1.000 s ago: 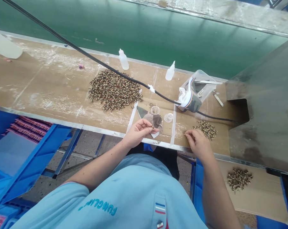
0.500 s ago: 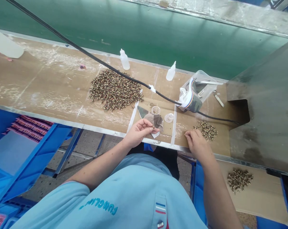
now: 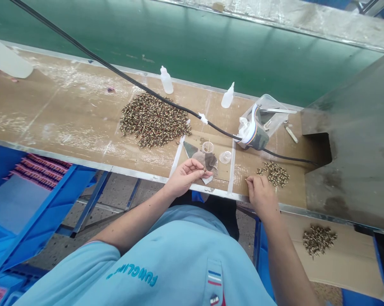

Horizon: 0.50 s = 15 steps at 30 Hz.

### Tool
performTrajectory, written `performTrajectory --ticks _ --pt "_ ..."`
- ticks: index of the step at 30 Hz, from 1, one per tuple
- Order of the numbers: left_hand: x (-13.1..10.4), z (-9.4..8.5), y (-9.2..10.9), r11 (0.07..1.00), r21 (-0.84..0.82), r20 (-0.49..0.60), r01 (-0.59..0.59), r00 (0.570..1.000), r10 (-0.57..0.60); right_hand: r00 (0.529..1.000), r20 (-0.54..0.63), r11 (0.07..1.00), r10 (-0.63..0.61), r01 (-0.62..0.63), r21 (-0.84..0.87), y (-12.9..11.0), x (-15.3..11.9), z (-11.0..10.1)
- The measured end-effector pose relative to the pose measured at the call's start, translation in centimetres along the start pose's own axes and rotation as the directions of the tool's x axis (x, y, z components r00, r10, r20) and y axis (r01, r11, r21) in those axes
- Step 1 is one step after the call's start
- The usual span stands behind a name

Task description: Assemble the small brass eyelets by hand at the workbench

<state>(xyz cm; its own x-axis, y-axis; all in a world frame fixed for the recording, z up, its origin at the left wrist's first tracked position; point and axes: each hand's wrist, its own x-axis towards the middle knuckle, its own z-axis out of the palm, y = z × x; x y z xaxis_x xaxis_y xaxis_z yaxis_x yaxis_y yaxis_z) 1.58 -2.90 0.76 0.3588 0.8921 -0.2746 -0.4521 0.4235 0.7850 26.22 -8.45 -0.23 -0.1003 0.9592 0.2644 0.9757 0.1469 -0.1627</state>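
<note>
My left hand [image 3: 188,175] is closed in a pinch on a small brown piece, over the table's front edge beside a camouflage cloth [image 3: 207,160]. My right hand [image 3: 258,189] has its fingers pressed together at the front edge; something tiny shows at the fingertips, too small to name. Just right of and behind it lies a small pile of gold-coloured pieces [image 3: 277,174]. Behind the cloth stands a small clear cup [image 3: 207,147], with a clear round dish [image 3: 225,157] to its right. A large pile of small brown and gold pieces [image 3: 153,121] lies to the left.
Two white squeeze bottles [image 3: 167,80] [image 3: 227,97] stand at the back. A black cable [image 3: 115,70] crosses above the table to a camouflage-wrapped bundle [image 3: 257,134] beside a plastic container [image 3: 271,108]. A metal housing [image 3: 354,140] bounds the right. Another pile [image 3: 319,240] lies on cardboard, lower right.
My right hand has shifted slightly left, with its forearm. My left hand has barely moved and keeps its pinch.
</note>
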Motion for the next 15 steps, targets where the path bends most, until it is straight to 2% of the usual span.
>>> performTrajectory --ticks 9,15 --pt "0.04 -0.02 0.04 1.0 -0.012 0.003 0.006 1.0 -0.006 0.999 -0.006 0.991 0.04 -0.039 0.126 0.37 0.06 -0.05" --pt "-0.04 0.03 0.13 1.0 -0.005 0.0 0.007 1.0 -0.007 0.999 -0.042 0.989 0.032 -0.026 0.148 0.42 -0.18 -0.18"
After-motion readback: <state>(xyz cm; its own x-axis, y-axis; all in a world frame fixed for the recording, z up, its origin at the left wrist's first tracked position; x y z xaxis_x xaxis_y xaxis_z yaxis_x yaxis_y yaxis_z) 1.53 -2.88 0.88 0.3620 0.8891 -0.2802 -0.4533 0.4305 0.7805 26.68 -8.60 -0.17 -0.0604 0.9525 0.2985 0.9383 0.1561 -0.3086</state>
